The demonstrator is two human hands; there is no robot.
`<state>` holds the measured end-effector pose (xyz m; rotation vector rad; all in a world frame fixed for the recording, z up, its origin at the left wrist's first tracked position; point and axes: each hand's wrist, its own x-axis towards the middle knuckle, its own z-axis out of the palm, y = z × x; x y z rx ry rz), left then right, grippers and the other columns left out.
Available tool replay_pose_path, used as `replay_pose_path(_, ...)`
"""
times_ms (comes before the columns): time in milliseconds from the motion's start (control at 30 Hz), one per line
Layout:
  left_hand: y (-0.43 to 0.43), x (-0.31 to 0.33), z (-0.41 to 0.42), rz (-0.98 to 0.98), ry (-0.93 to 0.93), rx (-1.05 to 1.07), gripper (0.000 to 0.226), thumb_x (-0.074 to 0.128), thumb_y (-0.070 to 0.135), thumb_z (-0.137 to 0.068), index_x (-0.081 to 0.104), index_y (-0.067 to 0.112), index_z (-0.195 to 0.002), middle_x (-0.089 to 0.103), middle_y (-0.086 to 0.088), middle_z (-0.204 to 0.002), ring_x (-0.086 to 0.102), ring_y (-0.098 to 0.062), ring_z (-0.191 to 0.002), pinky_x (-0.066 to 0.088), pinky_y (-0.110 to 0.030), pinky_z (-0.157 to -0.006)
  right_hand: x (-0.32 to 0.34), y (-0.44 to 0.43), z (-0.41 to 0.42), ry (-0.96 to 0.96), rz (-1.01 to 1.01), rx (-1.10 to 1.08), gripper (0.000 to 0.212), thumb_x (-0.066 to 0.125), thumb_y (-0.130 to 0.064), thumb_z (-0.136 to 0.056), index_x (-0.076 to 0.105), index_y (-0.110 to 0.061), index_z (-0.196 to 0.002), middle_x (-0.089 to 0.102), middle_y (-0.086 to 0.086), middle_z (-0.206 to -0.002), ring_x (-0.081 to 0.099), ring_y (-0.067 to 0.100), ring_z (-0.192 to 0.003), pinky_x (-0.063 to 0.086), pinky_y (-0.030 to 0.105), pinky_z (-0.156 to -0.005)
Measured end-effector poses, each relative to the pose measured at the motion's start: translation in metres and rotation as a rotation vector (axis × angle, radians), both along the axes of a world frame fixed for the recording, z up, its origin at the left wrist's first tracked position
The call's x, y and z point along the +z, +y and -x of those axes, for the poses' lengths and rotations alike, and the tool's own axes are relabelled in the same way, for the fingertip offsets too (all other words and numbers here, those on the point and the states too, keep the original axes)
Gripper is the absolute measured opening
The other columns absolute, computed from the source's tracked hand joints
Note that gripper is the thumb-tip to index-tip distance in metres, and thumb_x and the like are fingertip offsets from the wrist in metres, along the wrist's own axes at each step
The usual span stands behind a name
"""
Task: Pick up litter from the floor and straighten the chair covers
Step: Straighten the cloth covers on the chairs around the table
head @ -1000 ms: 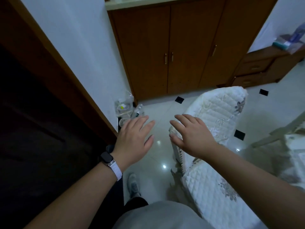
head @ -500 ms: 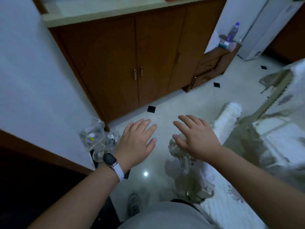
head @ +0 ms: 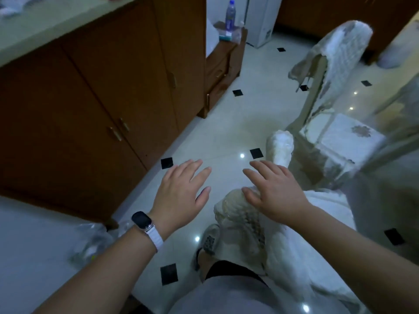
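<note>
Pale floor tiles [head: 222, 132] with black diamond insets run between brown cabinets [head: 90, 98] at left and two white-covered chairs at right. A person reaches forward with both hands spread flat and holding nothing. The left hand [head: 179, 198], a watch [head: 141, 219] at its wrist, hovers above bare floor. The right hand [head: 274, 193] lies over the top of the near chair cover [head: 238, 214], its thumb seemingly touching the quilted cloth. The far chair cover [head: 340, 48] hangs askew, one corner peeled off its frame. Clear plastic litter [head: 90, 243] lies blurred on the floor at near left, by the cabinets' corner. The step in hand looks to be straightening the near cover. Next, the fingers would need to close on its top edge and draw it square, with the litter and far cover yet to be dealt with.
</note>
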<state>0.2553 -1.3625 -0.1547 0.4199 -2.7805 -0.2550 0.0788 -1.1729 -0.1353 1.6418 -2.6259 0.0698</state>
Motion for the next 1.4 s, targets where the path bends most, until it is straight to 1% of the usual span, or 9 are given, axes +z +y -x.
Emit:
replay_pose_path(367, -0.071, 0.012, 0.165, 0.052, -0.113, -0.354, 0.045, 0.055, 0.038, -0.094, 0.058, 0.019, -0.135, 0.057, -0.009, -0.138, 0.051, -0.028, -0.128, 0.041, -0.048, -0.106, -0.009, -0.048, 0.088, -0.102, -0.026, -0.281, 0.051, 0.040, -0.052, -0.091, 0.061, -0.019, -0.123, 0.060, 0.007, -0.131, 0.054, 0.028, -0.122, 0.044, 0.042, -0.095)
replay_pose_path(467, -0.068, 0.012, 0.193, 0.041, -0.128, -0.472, 0.046, 0.053, 0.039, -0.094, 0.057, 0.020, -0.136, 0.056, -0.008, -0.139, 0.051, -0.027, -0.129, 0.041, -0.048, -0.107, -0.003, -0.042, 0.096, -0.104, -0.009, -0.359, 0.050, 0.042, -0.052, -0.091, 0.061, -0.018, -0.123, 0.059, 0.007, -0.130, 0.052, 0.027, -0.122, 0.043, 0.040, -0.096)
replay_pose_path(600, -0.052, 0.014, 0.233, 0.090, -0.123, -0.708, 0.045, 0.055, 0.040, -0.094, 0.057, 0.022, -0.134, 0.057, -0.006, -0.138, 0.051, -0.025, -0.129, 0.042, -0.046, -0.107, 0.004, -0.025, 0.092, -0.091, 0.018, -0.526, 0.050, 0.041, -0.052, -0.092, 0.061, -0.020, -0.123, 0.060, 0.007, -0.130, 0.055, 0.028, -0.119, 0.044, 0.040, -0.095)
replay_pose_path(733, -0.041, 0.005, 0.266, 0.044, -0.060, -0.940, 0.041, 0.057, 0.036, -0.090, 0.061, 0.017, -0.126, 0.061, -0.010, -0.130, 0.055, -0.029, -0.123, 0.044, -0.044, -0.102, 0.003, -0.008, 0.076, -0.083, 0.035, -0.738, 0.047, 0.042, -0.051, -0.090, 0.063, -0.020, -0.119, 0.063, 0.007, -0.125, 0.058, 0.028, -0.114, 0.047, 0.041, -0.091)
replay_pose_path(867, -0.033, -0.006, 0.289, -0.002, -0.058, -1.170, 0.043, 0.054, 0.037, -0.091, 0.063, 0.015, -0.126, 0.062, -0.013, -0.131, 0.057, -0.033, -0.122, 0.047, -0.049, -0.101, 0.001, -0.003, 0.050, -0.084, -0.022, -0.961, 0.048, 0.043, -0.052, -0.091, 0.063, -0.021, -0.121, 0.061, 0.006, -0.128, 0.056, 0.028, -0.117, 0.045, 0.041, -0.092)
replay_pose_path(1033, -0.033, -0.010, 0.308, -0.011, -0.050, -1.456, 0.042, 0.056, 0.037, -0.091, 0.062, 0.017, -0.127, 0.062, -0.012, -0.132, 0.057, -0.032, -0.122, 0.047, -0.049, -0.099, 0.011, -0.023, 0.003, -0.022, 0.007, -1.277, 0.049, 0.044, -0.051, -0.089, 0.065, -0.017, -0.119, 0.062, 0.009, -0.127, 0.057, 0.031, -0.116, 0.046, 0.042, -0.090)
replay_pose_path(1167, -0.033, -0.015, 0.318, -0.046, -0.053, -1.601, 0.041, 0.049, 0.037, -0.095, 0.062, 0.016, -0.127, 0.061, -0.012, -0.131, 0.057, -0.033, -0.120, 0.047, -0.049, -0.099, 0.009, -0.045, -0.034, -0.049, 0.030, -1.512, 0.051, 0.042, -0.048, -0.088, 0.066, -0.014, -0.117, 0.062, 0.012, -0.125, 0.059, 0.035, -0.112, 0.049, 0.045, -0.087)
replay_pose_path(1300, -0.037, -0.017, 0.314, -0.042, -0.080, -1.703, 0.042, 0.054, 0.037, -0.092, 0.061, 0.017, -0.128, 0.060, -0.011, -0.132, 0.056, -0.032, -0.119, 0.046, -0.048, -0.100, 0.008, -0.074, -0.073, -0.161, 0.002, -1.711, 0.054, 0.034, -0.055, -0.089, 0.058, -0.022, -0.125, 0.056, 0.005, -0.134, 0.051, 0.028, -0.122, 0.043, 0.046, -0.098)
replay_pose_path(1400, -0.039, -0.017, 0.306, -0.049, -0.097, -1.746, 0.043, 0.055, 0.038, -0.090, 0.062, 0.016, -0.126, 0.062, -0.010, -0.129, 0.058, -0.032, -0.116, 0.047, -0.045, -0.096, 0.009, -0.087, -0.091, -0.177, 0.001, -1.783, 0.056, 0.031, -0.056, -0.088, 0.058, -0.023, -0.125, 0.055, 0.003, -0.134, 0.048, 0.025, -0.125, 0.040, 0.044, -0.101)
